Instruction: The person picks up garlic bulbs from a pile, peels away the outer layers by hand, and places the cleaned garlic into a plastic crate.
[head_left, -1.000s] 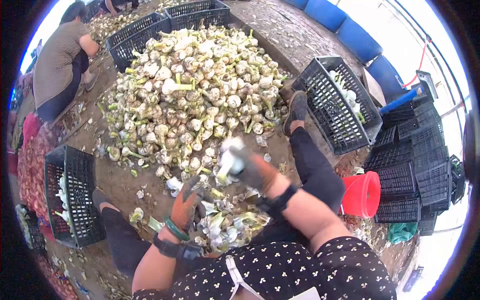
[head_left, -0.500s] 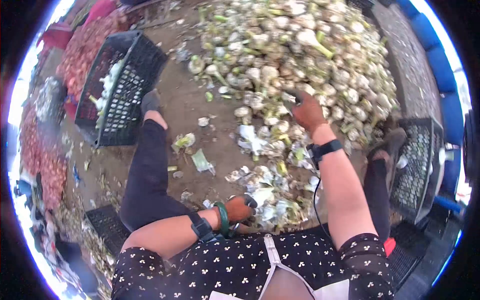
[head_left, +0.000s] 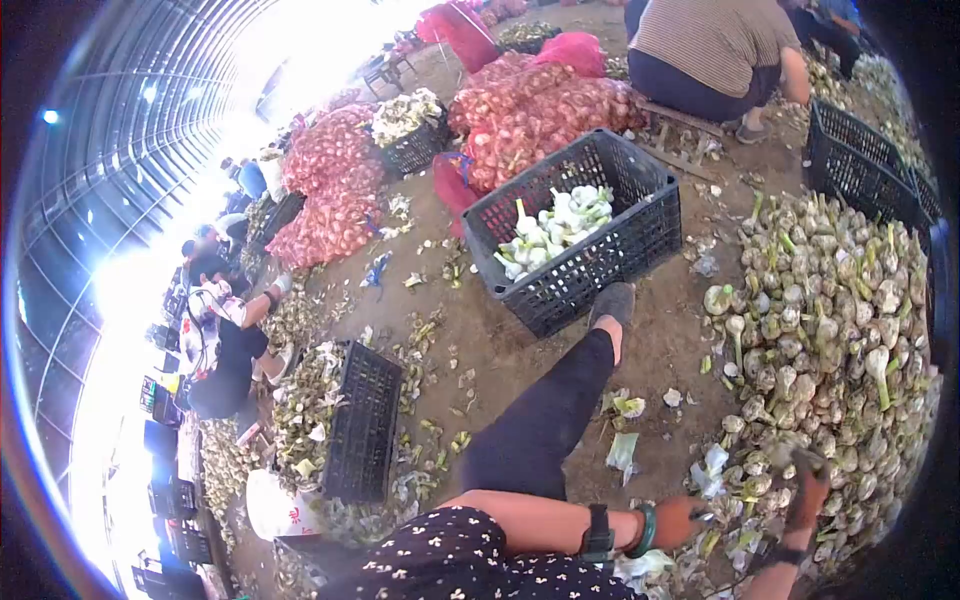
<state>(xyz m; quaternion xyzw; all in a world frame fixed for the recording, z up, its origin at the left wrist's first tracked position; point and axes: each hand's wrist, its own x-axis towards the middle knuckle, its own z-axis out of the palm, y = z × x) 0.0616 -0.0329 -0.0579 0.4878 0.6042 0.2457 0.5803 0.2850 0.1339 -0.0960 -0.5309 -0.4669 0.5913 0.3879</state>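
Observation:
My left hand [head_left: 675, 522], with a green bangle and a dark wrist strap, is low over the loose papery garlic skins [head_left: 645, 566]. Its fingers are slightly apart, and nothing shows in them. Farther right, my right hand [head_left: 808, 495] is at the near edge of a large heap of garlic bulbs [head_left: 820, 330]. Its dark-tipped fingers bend down around a motion-blurred garlic bulb [head_left: 783, 448]. Beyond my outstretched leg stands a black plastic crate [head_left: 590, 275] partly filled with trimmed white garlic [head_left: 556, 228].
Red net sacks of garlic [head_left: 545, 115] are piled behind the crate. Another black crate [head_left: 362, 425] lies on its side amid scraps at left. A co-worker [head_left: 215, 335] crouches on the left, and another person [head_left: 705, 50] sits at the back. More crates [head_left: 860, 165] stand far right.
My view has swung left, bringing the sacks, crates and co-workers into sight. My right hand has come back toward the heap's near edge. My left hand remains low by the skins.

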